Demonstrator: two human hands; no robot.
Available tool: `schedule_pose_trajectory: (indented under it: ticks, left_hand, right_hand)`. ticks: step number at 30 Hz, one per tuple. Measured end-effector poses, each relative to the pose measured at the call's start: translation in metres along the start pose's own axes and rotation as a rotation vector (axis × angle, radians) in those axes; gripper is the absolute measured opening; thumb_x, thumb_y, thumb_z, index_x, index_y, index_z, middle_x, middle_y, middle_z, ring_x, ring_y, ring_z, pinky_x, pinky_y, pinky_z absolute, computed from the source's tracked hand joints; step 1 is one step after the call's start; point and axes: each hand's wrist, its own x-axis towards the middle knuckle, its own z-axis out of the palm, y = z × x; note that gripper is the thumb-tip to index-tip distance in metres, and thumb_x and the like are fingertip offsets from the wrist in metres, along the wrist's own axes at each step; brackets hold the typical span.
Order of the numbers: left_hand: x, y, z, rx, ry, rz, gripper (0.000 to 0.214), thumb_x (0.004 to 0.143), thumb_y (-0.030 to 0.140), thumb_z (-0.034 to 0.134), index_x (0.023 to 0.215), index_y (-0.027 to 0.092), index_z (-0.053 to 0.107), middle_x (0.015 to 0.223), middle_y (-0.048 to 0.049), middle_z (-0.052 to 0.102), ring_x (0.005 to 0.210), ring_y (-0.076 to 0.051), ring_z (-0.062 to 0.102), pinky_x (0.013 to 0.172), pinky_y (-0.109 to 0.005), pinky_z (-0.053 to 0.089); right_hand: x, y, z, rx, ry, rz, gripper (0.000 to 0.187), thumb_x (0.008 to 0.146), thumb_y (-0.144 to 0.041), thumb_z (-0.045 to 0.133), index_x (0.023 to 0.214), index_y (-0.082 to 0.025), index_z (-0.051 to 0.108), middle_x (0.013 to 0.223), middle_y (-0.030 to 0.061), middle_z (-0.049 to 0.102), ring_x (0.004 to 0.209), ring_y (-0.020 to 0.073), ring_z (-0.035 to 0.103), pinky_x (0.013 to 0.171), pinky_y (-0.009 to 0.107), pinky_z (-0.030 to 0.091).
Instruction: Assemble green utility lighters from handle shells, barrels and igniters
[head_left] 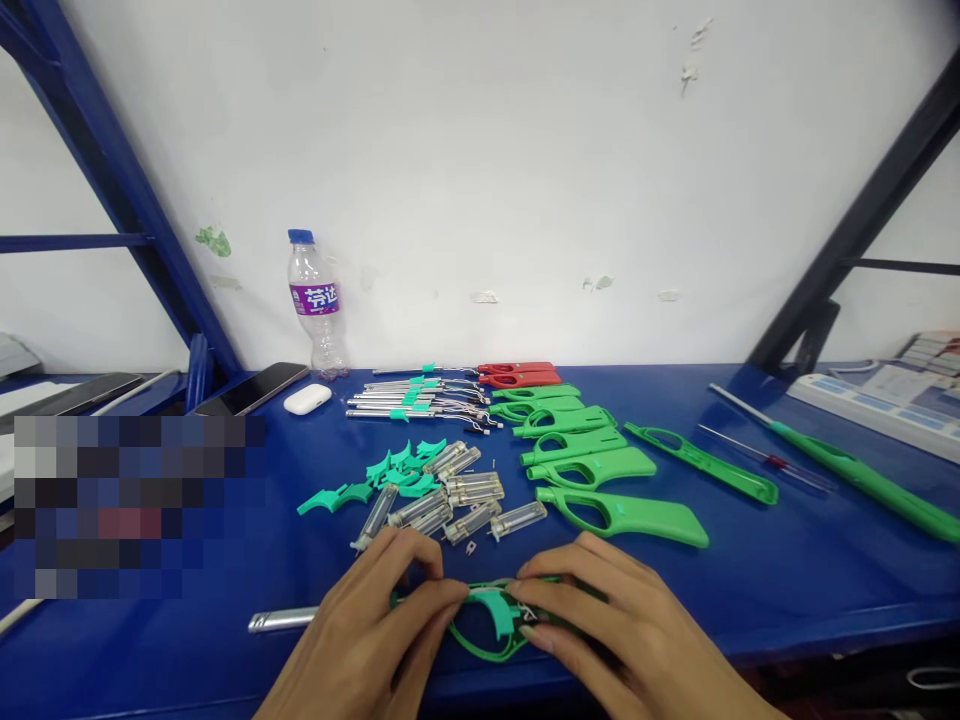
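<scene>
A green lighter casing half (484,655) lies at the table's front edge between my hands, with a teal trigger (495,610) in its finger loop. My left hand (375,620) is closed, thumb and fingertips pinching the casing near the trigger's upper left. A silver metal tube (281,620) sticks out to the left from under this hand. My right hand (622,620) is closed around the casing's handle end, its fingertips beside the trigger and some small wires. The fingers hide most of the handle. Just beyond are clear fuel tanks (517,518) and a pile of loose teal triggers (405,465).
Green casing halves (645,515) and red ones (517,380) lie in a row behind, beside metal tubes with wires (420,400). At right lies a long green lighter (847,460). A bottle (319,310), white earphone case (307,399) and phone (255,388) are back left.
</scene>
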Motion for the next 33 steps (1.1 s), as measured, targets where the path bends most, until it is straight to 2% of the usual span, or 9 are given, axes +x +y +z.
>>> schedule_pose_trajectory:
  ticks: [5, 10, 13, 16, 18, 21, 25, 29, 33]
  left_hand:
    - [-0.003, 0.0, -0.002, 0.001, 0.001, 0.01, 0.028, 0.105, 0.004, 0.056, 0.12, 0.024, 0.069, 0.109, -0.0049, 0.063, 0.101, -0.018, 0.063, 0.1, -0.033, 0.057]
    - [0.016, -0.004, -0.009, 0.042, 0.001, 0.003, 0.027, 0.106, 0.007, 0.055, 0.117, 0.026, 0.071, 0.109, -0.0048, 0.067, 0.103, -0.021, 0.061, 0.088, -0.031, 0.057]
    - [0.035, -0.013, -0.008, 0.124, -0.13, 0.003, 0.03, 0.108, 0.01, 0.049, 0.103, 0.026, 0.074, 0.101, -0.0041, 0.068, 0.093, -0.022, 0.061, 0.082, -0.035, 0.053]
    - [0.048, -0.022, 0.001, 0.204, -0.205, 0.022, 0.034, 0.103, 0.007, 0.049, 0.092, 0.026, 0.075, 0.094, -0.0032, 0.068, 0.09, -0.024, 0.059, 0.083, -0.037, 0.05]
    - [0.051, -0.025, 0.01, 0.233, -0.208, 0.029, 0.032, 0.099, 0.006, 0.053, 0.089, 0.025, 0.076, 0.092, -0.0035, 0.068, 0.09, -0.024, 0.059, 0.081, -0.037, 0.048]
    - [0.049, -0.027, 0.02, 0.276, -0.229, 0.014, 0.027, 0.095, 0.005, 0.057, 0.085, 0.024, 0.075, 0.093, -0.0049, 0.069, 0.091, -0.026, 0.06, 0.081, -0.038, 0.049]
    - [0.049, -0.028, 0.023, 0.299, -0.265, -0.005, 0.026, 0.093, 0.005, 0.058, 0.085, 0.023, 0.074, 0.095, -0.0059, 0.072, 0.093, -0.027, 0.062, 0.08, -0.038, 0.05]
    - [0.055, -0.029, 0.017, 0.256, -0.314, 0.0, 0.029, 0.095, 0.005, 0.057, 0.084, 0.024, 0.076, 0.091, -0.0049, 0.072, 0.086, -0.026, 0.062, 0.074, -0.037, 0.049]
    - [0.058, -0.019, 0.011, 0.226, -0.323, -0.017, 0.031, 0.094, 0.003, 0.05, 0.088, 0.021, 0.074, 0.096, -0.0087, 0.073, 0.086, -0.028, 0.064, 0.077, -0.04, 0.051]
  right_hand:
    - [0.0, -0.003, -0.004, -0.011, 0.069, 0.004, 0.025, 0.117, -0.04, 0.051, 0.126, -0.032, 0.073, 0.113, -0.0005, 0.081, 0.098, 0.0182, 0.079, 0.098, 0.032, 0.059]
    - [0.006, 0.0, -0.01, 0.035, 0.137, 0.07, 0.026, 0.118, -0.031, 0.045, 0.117, -0.029, 0.071, 0.095, -0.0016, 0.076, 0.083, 0.0182, 0.074, 0.092, 0.036, 0.055]
    - [0.019, 0.006, -0.014, -0.045, 0.026, 0.129, 0.02, 0.115, -0.023, 0.053, 0.121, -0.029, 0.07, 0.1, -0.0002, 0.076, 0.088, 0.0218, 0.074, 0.095, 0.042, 0.052]
    - [0.037, 0.012, -0.016, -0.126, -0.128, 0.16, 0.017, 0.111, -0.022, 0.061, 0.122, -0.03, 0.072, 0.1, -0.0005, 0.074, 0.088, 0.0231, 0.075, 0.084, 0.04, 0.052]
    - [0.046, 0.015, -0.014, -0.181, -0.154, 0.15, 0.01, 0.109, -0.025, 0.066, 0.115, -0.028, 0.075, 0.095, -0.0007, 0.071, 0.082, 0.0227, 0.073, 0.072, 0.036, 0.05]
    - [0.051, 0.019, -0.009, -0.239, -0.15, 0.132, 0.01, 0.105, -0.026, 0.074, 0.114, -0.027, 0.076, 0.098, 0.0005, 0.068, 0.079, 0.0232, 0.071, 0.064, 0.034, 0.046]
    - [0.048, 0.023, -0.001, -0.245, -0.158, 0.115, 0.011, 0.105, -0.024, 0.073, 0.115, -0.027, 0.075, 0.103, 0.0014, 0.065, 0.08, 0.0228, 0.069, 0.065, 0.035, 0.048]
    - [0.046, 0.023, 0.0, -0.248, -0.153, 0.102, 0.013, 0.105, -0.016, 0.071, 0.114, -0.024, 0.072, 0.107, 0.0036, 0.064, 0.084, 0.0236, 0.068, 0.074, 0.038, 0.052]
    - [0.044, 0.022, -0.002, -0.217, -0.102, 0.064, 0.011, 0.108, -0.015, 0.063, 0.112, -0.024, 0.067, 0.116, 0.0055, 0.064, 0.088, 0.0229, 0.067, 0.079, 0.039, 0.052]
